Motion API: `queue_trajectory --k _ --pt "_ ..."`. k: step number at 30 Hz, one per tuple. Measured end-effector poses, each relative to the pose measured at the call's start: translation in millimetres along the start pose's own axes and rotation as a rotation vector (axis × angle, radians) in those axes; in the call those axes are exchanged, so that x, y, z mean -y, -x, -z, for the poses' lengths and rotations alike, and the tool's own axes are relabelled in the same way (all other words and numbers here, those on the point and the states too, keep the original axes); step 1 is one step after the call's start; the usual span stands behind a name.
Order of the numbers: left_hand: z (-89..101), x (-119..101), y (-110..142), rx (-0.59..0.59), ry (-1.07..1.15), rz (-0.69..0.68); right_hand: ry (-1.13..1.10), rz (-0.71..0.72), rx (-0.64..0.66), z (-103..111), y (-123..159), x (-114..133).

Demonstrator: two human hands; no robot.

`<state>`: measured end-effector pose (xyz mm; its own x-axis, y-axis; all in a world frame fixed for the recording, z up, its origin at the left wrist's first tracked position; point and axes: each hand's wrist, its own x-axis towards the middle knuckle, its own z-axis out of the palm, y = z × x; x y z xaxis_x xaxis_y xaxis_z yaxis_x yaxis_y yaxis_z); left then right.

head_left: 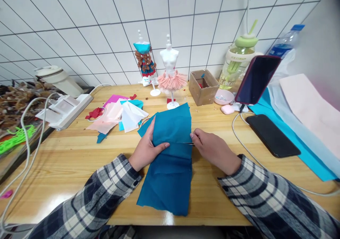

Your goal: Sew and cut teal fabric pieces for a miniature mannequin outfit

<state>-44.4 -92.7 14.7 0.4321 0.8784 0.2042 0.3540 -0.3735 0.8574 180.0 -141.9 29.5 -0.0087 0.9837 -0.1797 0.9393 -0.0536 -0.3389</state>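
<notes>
A strip of teal fabric (170, 125) with a crease across it hangs over the front half of the table. My left hand (147, 147) grips its left side, thumb on top and the other fingers mostly hidden. At the right edge, my right hand (209, 147) is closed around scissors (189, 143); their handles are hidden in the fist. Thin blades reach into the fabric along the crease. Below them, a darker teal part (164, 186) of the cloth spreads toward the table's front edge.
Behind the cloth stand two small dress forms, one in a pink skirt (172, 81), and a cardboard box (203, 90). Fabric scraps (117, 115) and a power strip (66, 111) lie left. To the right are a propped phone (257, 79), a flat black phone (273, 135) and a cable.
</notes>
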Motion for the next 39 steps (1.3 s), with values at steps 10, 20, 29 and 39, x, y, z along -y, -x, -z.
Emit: queue_trajectory --k 10,20,29,39 --pt "-0.8 0.3 0.3 0.006 0.034 0.005 0.017 0.001 -0.033 -1.8 1.6 -0.4" --pt "-3.3 -1.9 1.4 0.002 0.009 0.004 -0.005 0.011 -0.027 -1.6 2.5 1.4" --pt "-6.5 -4.8 3.4 -0.016 -0.049 -0.002 0.033 0.005 -0.014 -1.5 1.0 1.2" --pt "-3.4 -4.4 2.9 -0.051 -0.055 -0.029 0.014 0.019 -0.017 0.6 0.7 -1.7"
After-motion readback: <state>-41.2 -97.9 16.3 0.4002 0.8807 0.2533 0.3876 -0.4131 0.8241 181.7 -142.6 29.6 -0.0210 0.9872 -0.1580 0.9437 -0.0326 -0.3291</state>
